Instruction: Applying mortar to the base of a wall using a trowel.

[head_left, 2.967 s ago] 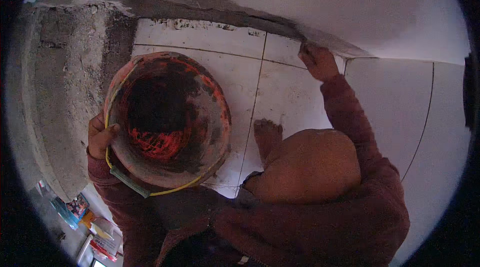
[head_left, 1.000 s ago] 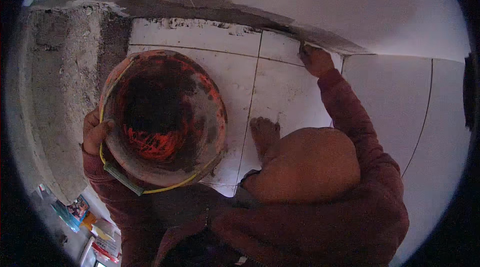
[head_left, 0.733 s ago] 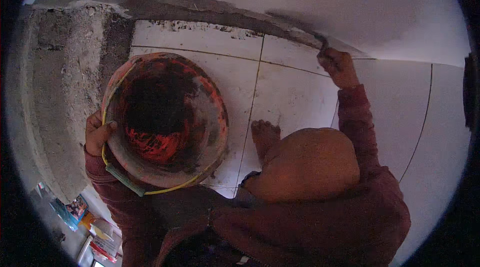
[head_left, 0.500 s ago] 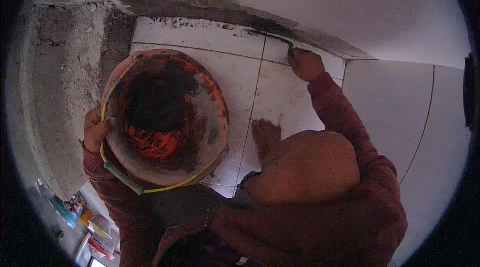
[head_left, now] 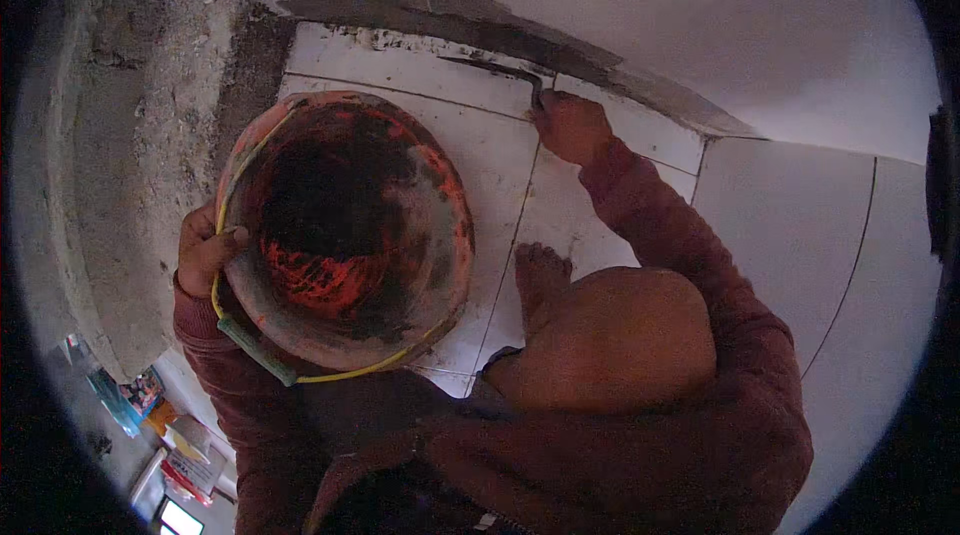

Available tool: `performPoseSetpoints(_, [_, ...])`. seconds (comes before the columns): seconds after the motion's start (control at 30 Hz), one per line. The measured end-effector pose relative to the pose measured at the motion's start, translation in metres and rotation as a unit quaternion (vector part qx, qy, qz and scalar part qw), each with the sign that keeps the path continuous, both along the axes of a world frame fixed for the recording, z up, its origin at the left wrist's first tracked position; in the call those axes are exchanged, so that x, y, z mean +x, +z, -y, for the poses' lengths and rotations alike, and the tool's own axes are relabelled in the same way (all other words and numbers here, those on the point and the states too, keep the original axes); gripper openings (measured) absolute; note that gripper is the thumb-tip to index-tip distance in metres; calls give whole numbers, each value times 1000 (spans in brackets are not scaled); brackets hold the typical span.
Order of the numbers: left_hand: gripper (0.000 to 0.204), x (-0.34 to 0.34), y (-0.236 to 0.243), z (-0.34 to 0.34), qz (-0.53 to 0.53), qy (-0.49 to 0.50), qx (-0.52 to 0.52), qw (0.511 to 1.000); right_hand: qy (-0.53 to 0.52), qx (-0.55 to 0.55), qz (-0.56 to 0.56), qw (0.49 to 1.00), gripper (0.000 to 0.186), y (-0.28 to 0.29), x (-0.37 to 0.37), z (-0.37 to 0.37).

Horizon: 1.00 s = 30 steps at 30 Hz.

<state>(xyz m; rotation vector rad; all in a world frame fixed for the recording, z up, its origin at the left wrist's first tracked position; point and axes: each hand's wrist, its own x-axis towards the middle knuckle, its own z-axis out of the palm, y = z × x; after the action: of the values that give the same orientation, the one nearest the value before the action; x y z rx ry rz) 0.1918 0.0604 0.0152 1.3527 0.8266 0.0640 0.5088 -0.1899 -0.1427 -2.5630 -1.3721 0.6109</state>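
White floor tiles (head_left: 420, 115) meet a rough cement strip (head_left: 130, 165) and a white wall (head_left: 700, 25). An orange, mortar-caked bucket (head_left: 345, 230) hangs over the tiles, its rim clasped by the left hand (head_left: 205, 253). The right hand (head_left: 570, 125) is closed around a narrow trowel (head_left: 500, 70) whose blade lies along the dark mortar at the tiles' far edge. A bare foot (head_left: 542, 280) rests on a tile.

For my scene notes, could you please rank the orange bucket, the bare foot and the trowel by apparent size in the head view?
1. orange bucket, nearer the camera, so enlarged
2. bare foot
3. trowel, thin dark blade
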Motion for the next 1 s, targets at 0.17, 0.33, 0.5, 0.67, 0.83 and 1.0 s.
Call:
performPoseSetpoints(0.17, [35, -14, 0, 3, 13, 7, 65, 998, -7, -27, -1, 1000, 33, 1, 12, -30])
performPoseSetpoints(0.33, [28, -20, 11, 15, -45, 46, 29, 998, 26, 235, -68, 969, 29, 95, -3, -12])
performPoseSetpoints(0.5, [14, 1, 8, 26, -18, 99, 15, 995, 234, 75, -119, 962, 25, 104, -40, -18])
performPoseSetpoints(0.67, [11, 1, 10, 42, -48, 61, 41, 996, 282, -105, -182, 936, 24, 62, -94, -42])
performPoseSetpoints(0.83, [5, 17, 14, 63, -30, 62, 4, 998, 386, -133, -126, 904, 22, 55, -97, -60])
performPoseSetpoints(1.0, [10, 34, 22, 75, -30, 61, 22, 997, 325, -85, -108, 936, 19, 59, -94, -61])
